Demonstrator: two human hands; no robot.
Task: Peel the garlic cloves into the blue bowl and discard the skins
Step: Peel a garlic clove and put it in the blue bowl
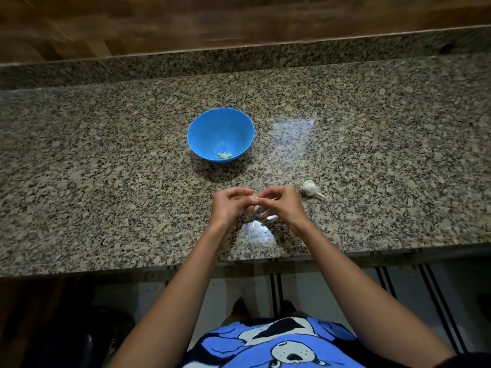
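Left grip (230, 205) and right grip (282, 206) meet fingertip to fingertip, fingers curled, pinching garlic clove between them; clove itself mostly hidden. Pale skin (267, 214) hangs loose below fingers: peel judged under way. Both above counter (106, 181), near middle of front edge. Garlic head (309, 187) just right of right grip, cloves likely left. Blue bowl (212, 134) behind, mid-counter, few peeled cloves (224, 155) inside. Skins not yet discarded
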